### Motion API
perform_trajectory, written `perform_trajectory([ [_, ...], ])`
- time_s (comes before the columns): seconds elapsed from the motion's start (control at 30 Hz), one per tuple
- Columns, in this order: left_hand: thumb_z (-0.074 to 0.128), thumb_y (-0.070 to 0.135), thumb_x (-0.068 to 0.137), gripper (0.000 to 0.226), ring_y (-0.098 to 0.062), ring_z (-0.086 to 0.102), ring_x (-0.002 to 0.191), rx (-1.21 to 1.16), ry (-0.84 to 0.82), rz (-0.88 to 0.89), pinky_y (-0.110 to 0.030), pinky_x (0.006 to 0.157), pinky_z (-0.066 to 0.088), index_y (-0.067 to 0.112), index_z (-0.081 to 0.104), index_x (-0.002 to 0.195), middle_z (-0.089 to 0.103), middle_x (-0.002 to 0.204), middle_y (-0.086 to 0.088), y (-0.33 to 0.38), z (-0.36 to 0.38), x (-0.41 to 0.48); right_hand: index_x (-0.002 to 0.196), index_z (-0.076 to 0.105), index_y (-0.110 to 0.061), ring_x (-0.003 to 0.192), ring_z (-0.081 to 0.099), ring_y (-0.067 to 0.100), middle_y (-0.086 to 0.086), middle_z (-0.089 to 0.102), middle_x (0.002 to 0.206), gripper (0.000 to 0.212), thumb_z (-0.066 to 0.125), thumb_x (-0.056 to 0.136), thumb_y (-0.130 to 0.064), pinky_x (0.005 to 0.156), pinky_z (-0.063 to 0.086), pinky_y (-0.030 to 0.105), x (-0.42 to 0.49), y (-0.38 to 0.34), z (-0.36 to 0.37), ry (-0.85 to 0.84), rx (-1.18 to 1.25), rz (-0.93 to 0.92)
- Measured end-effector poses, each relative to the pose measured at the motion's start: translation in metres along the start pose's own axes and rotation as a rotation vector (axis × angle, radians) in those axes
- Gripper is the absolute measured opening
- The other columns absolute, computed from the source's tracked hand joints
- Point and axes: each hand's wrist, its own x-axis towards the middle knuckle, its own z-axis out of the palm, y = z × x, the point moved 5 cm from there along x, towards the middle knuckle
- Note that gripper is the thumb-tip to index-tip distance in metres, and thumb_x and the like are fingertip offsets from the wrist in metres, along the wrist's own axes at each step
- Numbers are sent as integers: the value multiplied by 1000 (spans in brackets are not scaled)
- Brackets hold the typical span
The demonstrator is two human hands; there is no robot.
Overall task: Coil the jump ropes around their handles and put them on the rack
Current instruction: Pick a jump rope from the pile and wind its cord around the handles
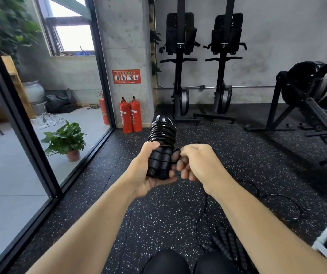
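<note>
The left hand (144,171) curls its fingers around the paired black ribbed plastic handles (159,165), centre, with glossy black rope (162,133) coiled above; the right hand (196,163) pinches the rope's loose end.

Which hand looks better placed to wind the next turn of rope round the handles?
The right hand, I think: it pinches the loose rope just beside the handles, while the left hand is busy gripping them.
</note>
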Motion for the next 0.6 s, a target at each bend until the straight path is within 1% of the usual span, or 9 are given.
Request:
perform_trajectory([
  [0.07, 41, 43, 96, 50, -20, 57, 57, -101, 6, -3, -36, 63, 61, 5, 72, 87, 67, 77, -13, -1, 2, 0, 79, 62, -3, 50, 58, 18, 3, 64, 63, 19, 47, 90, -8, 45, 43, 27, -4, -6, 1, 40, -315, -213],
  [0.1, 43, 42, 96, 48, -21, 55, 56, -144, 19, -1, -36, 59, 60, 5, 72, 85, 67, 77, -12, -1, 2, 0, 79, 60, -6, 56, 59, 18, 0, 64, 67, 17, 50, 91, -12, 51, 46, 31, -6, -7, 2, 88, -506, -342],
  [0.17, 46, 41, 94, 44, -22, 54, 56, -180, 42, 1, -33, 54, 58, 4, 69, 88, 66, 77, -12, -2, 3, 2, 78, 55, -11, 60, 54, 20, -4, 57, 74, 16, 54, 93, -17, 53, 39, 32, -12, -8, 4, 209, -808, -593],
  [0.23, 48, 42, 93, 42, -22, 54, 56, -182, 57, -1, -32, 54, 57, 3, 65, 92, 65, 75, -12, -3, 3, 4, 77, 56, -12, 55, 51, 19, -3, 52, 75, 13, 63, 88, -14, 48, 31, 27, -18, -7, 6, 284, -963, -781],
  [0.3, 49, 41, 93, 40, -21, 55, 54, -171, 60, 3, -33, 56, 59, 4, 63, 91, 64, 73, -12, -4, 3, 7, 77, 59, -14, 55, 51, 16, -4, 53, 72, 13, 71, 78, -9, 45, 25, 22, -21, -5, 6, 333, -1056, -868],
  [0.33, 49, 41, 93, 39, -21, 55, 54, -163, 61, 3, -33, 57, 59, 4, 63, 91, 64, 73, -11, -6, 4, 8, 77, 61, -14, 57, 52, 16, -4, 53, 71, 13, 72, 75, -8, 45, 24, 22, -21, -4, 6, 344, -1080, -902],
  [0.47, 49, 40, 95, 38, -22, 56, 57, -63, 54, -9, -37, 61, 59, 5, 60, 103, 62, 77, -12, -13, 0, 15, 79, 66, -14, 61, 53, 15, -4, 54, 71, 12, 64, 70, -7, 45, 32, 24, -16, -1, 5, 352, -1124, -1007],
  [0.5, 49, 40, 95, 38, -23, 56, 58, -38, 52, -21, -37, 61, 59, 5, 60, 102, 62, 76, -13, -15, -1, 17, 80, 67, -15, 61, 53, 16, -4, 55, 72, 13, 67, 71, -6, 46, 33, 24, -12, 1, 5, 344, -1143, -1022],
  [0.6, 49, 39, 96, 34, -23, 56, 57, 14, 63, -48, -38, 62, 58, 8, 62, 93, 61, 73, -10, -21, -5, 22, 78, 68, -16, 62, 52, 16, -3, 57, 73, 15, 76, 72, -5, 49, 36, 25, -2, 9, 3, 306, -1144, -1050],
])
